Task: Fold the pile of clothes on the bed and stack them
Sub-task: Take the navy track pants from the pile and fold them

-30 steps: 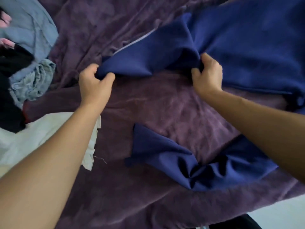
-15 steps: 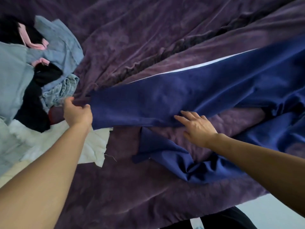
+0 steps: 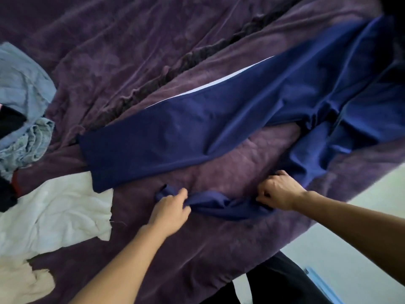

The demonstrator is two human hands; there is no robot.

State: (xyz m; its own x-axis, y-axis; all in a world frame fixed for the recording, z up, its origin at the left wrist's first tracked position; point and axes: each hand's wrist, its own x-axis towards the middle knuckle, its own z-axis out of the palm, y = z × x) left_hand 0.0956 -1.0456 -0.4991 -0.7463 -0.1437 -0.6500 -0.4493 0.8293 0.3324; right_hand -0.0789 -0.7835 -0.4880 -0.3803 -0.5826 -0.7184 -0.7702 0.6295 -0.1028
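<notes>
While the navy trousers (image 3: 197,132) are lying spread across the purple bed (image 3: 109,62), the left hand (image 3: 171,207) is gripping the bunched end of the nearer leg. The right hand (image 3: 278,191), fingers curled, is pinching that same leg closer to the crotch. The far leg is lying flat, its cuff touching the white garment (image 3: 54,213). Grey-blue clothes (image 3: 26,88) are sitting heaped at the left edge. Bare cover is showing beyond the trousers, and pale floor (image 3: 361,216) past the bed's right edge.
</notes>
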